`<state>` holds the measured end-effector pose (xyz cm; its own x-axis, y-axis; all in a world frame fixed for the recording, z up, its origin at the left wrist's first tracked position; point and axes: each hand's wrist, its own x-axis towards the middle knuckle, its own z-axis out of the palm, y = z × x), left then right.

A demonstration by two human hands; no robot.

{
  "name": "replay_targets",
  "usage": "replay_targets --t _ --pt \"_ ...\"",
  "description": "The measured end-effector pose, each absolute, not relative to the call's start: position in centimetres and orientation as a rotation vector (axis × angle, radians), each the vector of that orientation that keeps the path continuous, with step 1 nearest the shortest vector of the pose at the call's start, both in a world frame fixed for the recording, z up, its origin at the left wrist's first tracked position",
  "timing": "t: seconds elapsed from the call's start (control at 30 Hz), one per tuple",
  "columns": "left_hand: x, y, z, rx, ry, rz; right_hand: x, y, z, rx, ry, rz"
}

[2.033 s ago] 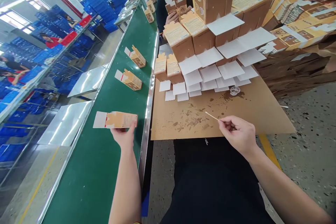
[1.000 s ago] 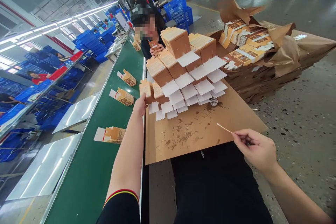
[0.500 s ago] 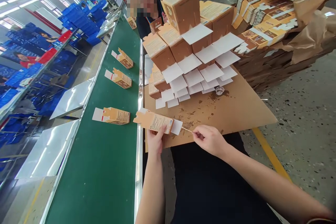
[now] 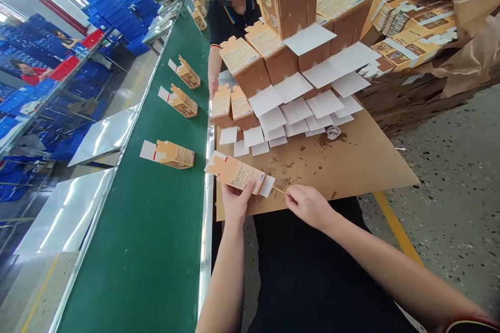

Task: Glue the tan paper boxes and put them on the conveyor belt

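My left hand (image 4: 235,202) is closed around a tan printed carton (image 4: 238,174) with its end flaps standing out, held over the edge of the cardboard-covered table. Between the pinched fingers of my right hand (image 4: 307,204) is a thin stick (image 4: 278,189), perhaps a swab. The stick's far end reaches the white flap (image 4: 267,186) at the carton's right end; whether it touches the flap I cannot tell. Behind the carton rises a pile of similar boxes (image 4: 242,70) with white flaps jutting toward me. A small clear round dish (image 4: 333,132) rests beside the pile.
To the left runs a green conveyor belt (image 4: 148,250) with a metal rail, carrying several upright cartons (image 4: 175,154). A co-worker (image 4: 234,15) stands behind the pile, one arm at the belt's edge. Bundled flat cartons (image 4: 410,26) lie in brown paper at the right.
The view has shifted slightly. The co-worker's arm now reaches down beside the box pile. The carton in my left hand has tilted a little, and the stick stays at its flap end.
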<state>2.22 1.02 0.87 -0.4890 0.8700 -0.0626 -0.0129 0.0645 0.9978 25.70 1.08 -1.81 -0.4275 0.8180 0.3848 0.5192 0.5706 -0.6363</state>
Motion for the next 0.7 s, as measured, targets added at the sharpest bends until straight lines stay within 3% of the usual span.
replay_targets --t 0.47,0.7 --pt "5.0 -1.1 -1.1 1.269 2.017 1.327 31.0 0.4 1.3 -1.236 -1.626 0.625" --pt "-4.5 -1.5 2.5 1.089 1.994 1.599 32.9 0.2 1.5 -1.233 -1.536 0.597"
